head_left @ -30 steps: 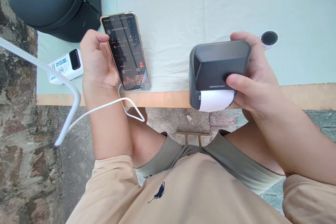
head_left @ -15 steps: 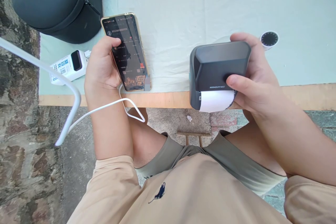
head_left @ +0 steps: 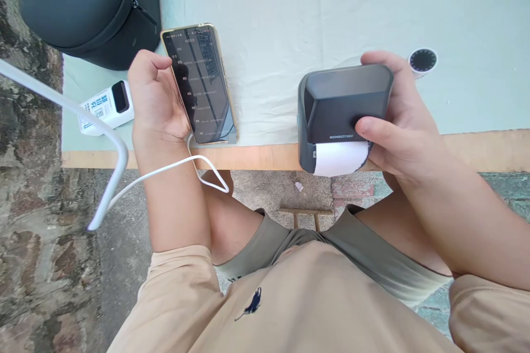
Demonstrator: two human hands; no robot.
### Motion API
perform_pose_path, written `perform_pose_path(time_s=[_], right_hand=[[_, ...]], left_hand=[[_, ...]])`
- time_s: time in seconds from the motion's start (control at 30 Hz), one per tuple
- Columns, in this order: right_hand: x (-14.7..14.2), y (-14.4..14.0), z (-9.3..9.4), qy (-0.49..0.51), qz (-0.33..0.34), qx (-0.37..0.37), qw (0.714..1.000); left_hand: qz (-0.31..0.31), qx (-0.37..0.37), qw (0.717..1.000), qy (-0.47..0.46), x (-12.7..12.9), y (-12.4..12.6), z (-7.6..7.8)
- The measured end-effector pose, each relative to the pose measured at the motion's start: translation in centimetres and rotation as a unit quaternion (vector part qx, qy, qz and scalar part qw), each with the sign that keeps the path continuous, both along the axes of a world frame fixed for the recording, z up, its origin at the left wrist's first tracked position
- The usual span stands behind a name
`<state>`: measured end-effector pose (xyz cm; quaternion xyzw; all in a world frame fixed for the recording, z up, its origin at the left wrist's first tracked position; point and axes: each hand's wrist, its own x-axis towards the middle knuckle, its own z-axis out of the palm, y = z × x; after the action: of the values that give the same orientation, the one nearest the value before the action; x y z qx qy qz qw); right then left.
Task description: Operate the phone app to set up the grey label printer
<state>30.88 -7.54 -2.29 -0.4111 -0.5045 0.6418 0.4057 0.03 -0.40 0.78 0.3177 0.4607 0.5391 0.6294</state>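
L hand (head_left: pixel 155 96) curled round the left edge of the phone (head_left: pixel 200 84), thumb bent up off the glass, not touching the screen. Phone lies flat on the surface (head_left: pixel 290 11), near its front edge, screen lit w/ a dark list view; text too small to read. White cable (head_left: pixel 182 165) runs from phone's bottom end, loops below the surface edge.

R hand (head_left: pixel 399 116) grips the label printer (head_left: pixel 342 113) from its right side: fingers over the far top corner, thumb pressed on the front just above the paper slot. Printer sits at the front edge of the surface, white label roll (head_left: pixel 339 159) showing at the front, overhanging the edge.

Other stuff: white power bank (head_left: pixel 108 106) just left of L hand, dark zip case (head_left: pixel 86 5) far-left, small round dial-faced item (head_left: pixel 422 60) just beyond R hand's fingers.
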Motion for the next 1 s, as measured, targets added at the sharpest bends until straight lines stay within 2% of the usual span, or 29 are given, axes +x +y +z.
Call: perform_pose_path(time_s=[0.27, 0.63, 0.83, 1.0], right_hand=[[-0.03, -0.04, 0.04, 0.006, -0.001, -0.001, 1.000], [-0.10, -0.07, 0.34, 0.010, -0.005, -0.016, 1.000], [0.10, -0.06, -0.01, -0.018, -0.003, 0.004, 1.000], [0.09, -0.03, -0.09, 0.000, -0.005, 0.002, 1.000]], left_hand=[[0.058, -0.037, 0.997, 0.032, -0.21, 0.38, -0.59], [0.033, -0.018, 0.999, -0.019, -0.27, 0.36, -0.36], [0.032, 0.011, 0.999, -0.013, -0.43, 0.38, -0.81], [0.019, -0.003, 1.000, 0.024, -0.40, 0.38, -0.77]])
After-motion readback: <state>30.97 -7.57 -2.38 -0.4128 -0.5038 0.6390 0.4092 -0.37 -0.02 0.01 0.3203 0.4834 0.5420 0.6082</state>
